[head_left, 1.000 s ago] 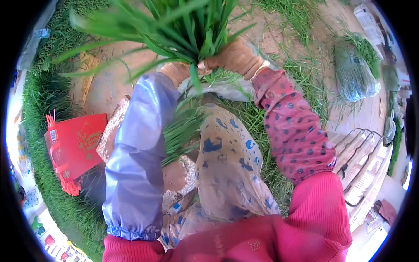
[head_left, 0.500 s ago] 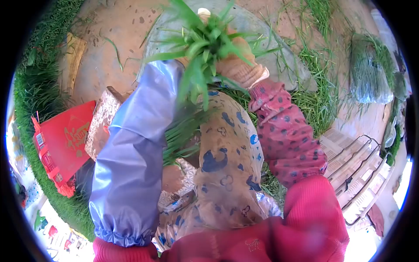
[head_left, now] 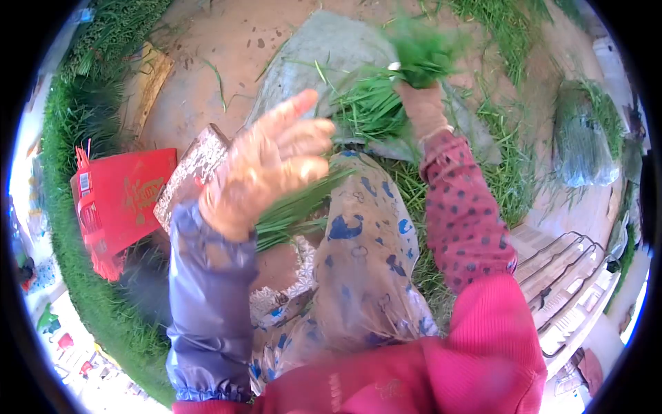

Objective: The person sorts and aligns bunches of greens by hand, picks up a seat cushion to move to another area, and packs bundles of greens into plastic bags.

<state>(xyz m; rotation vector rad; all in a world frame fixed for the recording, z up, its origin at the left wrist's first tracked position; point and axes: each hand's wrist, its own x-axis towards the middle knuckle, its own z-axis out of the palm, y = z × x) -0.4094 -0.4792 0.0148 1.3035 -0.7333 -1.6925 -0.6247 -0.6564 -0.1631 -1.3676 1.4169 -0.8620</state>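
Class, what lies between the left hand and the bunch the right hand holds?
In the head view, green leaves on a grey sheet lie between the left hand and the held bunch.

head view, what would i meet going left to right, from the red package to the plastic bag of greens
Red package → left hand, open → right hand with a bunch of green leaves → plastic bag of greens
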